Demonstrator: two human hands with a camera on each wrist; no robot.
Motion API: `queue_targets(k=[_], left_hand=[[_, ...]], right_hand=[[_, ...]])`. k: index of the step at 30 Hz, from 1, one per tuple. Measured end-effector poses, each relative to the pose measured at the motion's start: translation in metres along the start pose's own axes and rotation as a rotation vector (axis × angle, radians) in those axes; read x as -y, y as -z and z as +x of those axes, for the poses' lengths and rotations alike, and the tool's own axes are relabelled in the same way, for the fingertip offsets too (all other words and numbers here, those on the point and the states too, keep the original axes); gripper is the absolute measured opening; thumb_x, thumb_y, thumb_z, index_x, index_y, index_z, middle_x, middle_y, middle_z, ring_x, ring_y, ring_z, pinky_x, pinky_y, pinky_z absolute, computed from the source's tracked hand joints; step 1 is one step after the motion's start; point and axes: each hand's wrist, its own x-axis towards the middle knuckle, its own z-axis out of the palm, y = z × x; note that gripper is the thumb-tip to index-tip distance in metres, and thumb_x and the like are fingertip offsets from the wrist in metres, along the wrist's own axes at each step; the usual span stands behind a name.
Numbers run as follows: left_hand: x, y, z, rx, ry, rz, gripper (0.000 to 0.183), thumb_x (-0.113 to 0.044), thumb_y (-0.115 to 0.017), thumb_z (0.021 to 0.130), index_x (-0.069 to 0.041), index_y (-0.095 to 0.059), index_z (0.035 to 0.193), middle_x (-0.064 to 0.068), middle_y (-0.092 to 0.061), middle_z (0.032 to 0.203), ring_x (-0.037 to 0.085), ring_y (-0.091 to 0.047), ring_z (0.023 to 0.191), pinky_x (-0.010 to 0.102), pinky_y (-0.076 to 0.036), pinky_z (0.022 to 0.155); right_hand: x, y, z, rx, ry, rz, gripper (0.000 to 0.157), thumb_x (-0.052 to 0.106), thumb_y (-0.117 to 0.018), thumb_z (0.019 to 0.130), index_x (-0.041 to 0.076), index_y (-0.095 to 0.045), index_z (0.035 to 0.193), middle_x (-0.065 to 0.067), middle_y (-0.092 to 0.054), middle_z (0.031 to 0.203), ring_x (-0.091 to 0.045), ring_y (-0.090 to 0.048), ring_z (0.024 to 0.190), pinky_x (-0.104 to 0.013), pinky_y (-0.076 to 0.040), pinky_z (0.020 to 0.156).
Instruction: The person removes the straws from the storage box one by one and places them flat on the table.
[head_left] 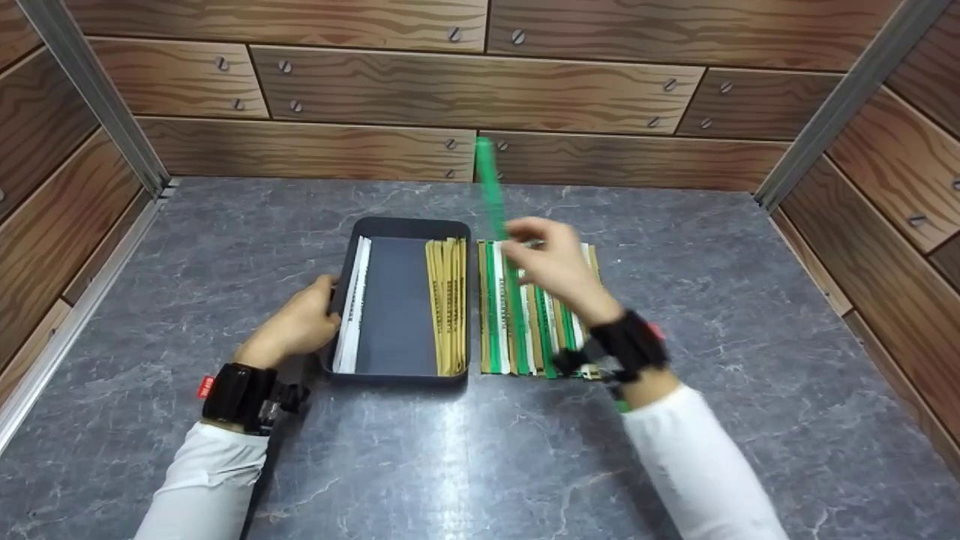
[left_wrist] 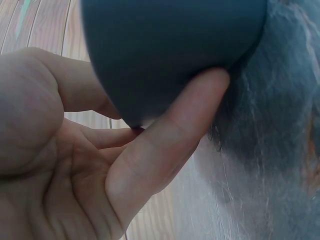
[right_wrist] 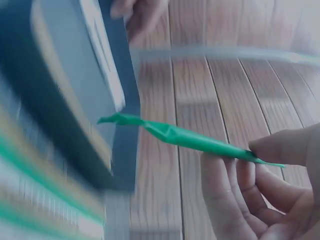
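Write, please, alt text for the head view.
A person's right hand pinches a green strip over a row of green, white and gold strips on a grey table. The left hand holds the left side of a dark tray; white strips lie along the tray's left, gold strips along its right.

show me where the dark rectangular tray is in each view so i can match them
Head: tray near centre, slightly left.
Left wrist: tray at top centre, close up, cut off.
Right wrist: tray at upper left, blurred, partly cut off.
Shared landmark: the left grip, holding its side.
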Motion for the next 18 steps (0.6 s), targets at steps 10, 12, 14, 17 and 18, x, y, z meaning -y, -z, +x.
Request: queue_targets(k=[10, 12, 14, 17, 18], left_hand=[[0.0, 0.001, 0.0, -0.011, -0.011, 0.002, 0.061, 0.005, -0.05, 0.092, 0.019, -0.031, 0.148, 0.044, -0.05, 0.138, 0.055, -0.05, 0.131, 0.062, -0.039, 0.115], [0.0, 0.001, 0.0, -0.007, -0.004, 0.0, 0.062, 0.005, -0.05, 0.093, 0.018, -0.03, 0.149, 0.044, -0.05, 0.139, 0.055, -0.05, 0.131, 0.062, -0.039, 0.115], [0.0, 0.0, 0.0, -0.003, -0.001, -0.001, 0.062, 0.005, -0.051, 0.093, 0.018, -0.03, 0.149, 0.044, -0.05, 0.139, 0.055, -0.05, 0.131, 0.062, -0.039, 0.115], [0.001, -0.001, 0.001, -0.003, -0.003, -0.004, 0.062, 0.005, -0.051, 0.092, 0.018, -0.03, 0.149, 0.043, -0.05, 0.139, 0.054, -0.05, 0.131, 0.062, -0.039, 0.115], [0.001, -0.002, 0.001, -0.006, -0.007, -0.003, 0.062, 0.005, -0.051, 0.092, 0.019, -0.031, 0.149, 0.043, -0.051, 0.138, 0.054, -0.05, 0.131, 0.062, -0.04, 0.114]], right_hand=[[-0.059, 0.1, -0.028, -0.046, -0.185, -0.152, 0.046, 0.009, -0.065, 0.099, -0.012, -0.055, 0.138, -0.026, -0.065, 0.12, -0.018, -0.069, 0.083, -0.033, -0.065, 0.073], [-0.07, 0.112, -0.032, -0.022, -0.24, -0.19, 0.047, 0.01, -0.064, 0.099, -0.013, -0.054, 0.139, -0.029, -0.064, 0.122, -0.019, -0.069, 0.082, -0.034, -0.065, 0.075], [-0.082, 0.12, -0.035, -0.001, -0.301, -0.204, 0.048, 0.01, -0.063, 0.099, -0.013, -0.052, 0.14, -0.029, -0.064, 0.122, -0.02, -0.068, 0.08, -0.035, -0.064, 0.076], [-0.098, 0.125, -0.036, 0.027, -0.374, -0.222, 0.049, 0.008, -0.062, 0.1, -0.015, -0.048, 0.142, -0.025, -0.064, 0.116, -0.019, -0.067, 0.077, -0.034, -0.064, 0.073], [-0.103, 0.126, -0.035, 0.036, -0.385, -0.234, 0.05, 0.007, -0.061, 0.1, -0.016, -0.047, 0.142, -0.024, -0.065, 0.114, -0.019, -0.067, 0.075, -0.034, -0.064, 0.071]])
